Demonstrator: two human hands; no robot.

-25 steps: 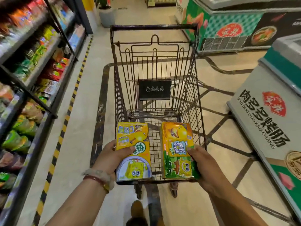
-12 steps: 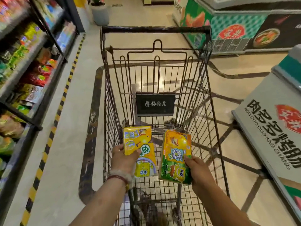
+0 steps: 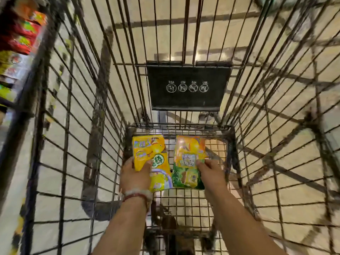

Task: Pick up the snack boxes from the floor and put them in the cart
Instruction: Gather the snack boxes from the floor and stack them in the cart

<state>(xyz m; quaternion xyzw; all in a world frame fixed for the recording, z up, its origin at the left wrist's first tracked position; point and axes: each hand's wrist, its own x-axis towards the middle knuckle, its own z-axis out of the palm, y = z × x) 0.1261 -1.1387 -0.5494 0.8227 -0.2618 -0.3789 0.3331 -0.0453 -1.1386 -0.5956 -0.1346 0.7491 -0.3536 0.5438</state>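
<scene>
While both arms reach deep into the cart [image 3: 276,126], the left hand [image 3: 135,176] grips the yellow box [image 3: 149,153] and the right hand [image 3: 211,174] grips the green box [image 3: 187,162], side by side, long axes pointing away toward the cart's far end, just above its wire floor.

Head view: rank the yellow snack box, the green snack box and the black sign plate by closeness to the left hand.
1. Yellow snack box: held in the left hand.
2. Green snack box: just right, in the right hand.
3. Black sign plate: on the cart's far wall.
</scene>
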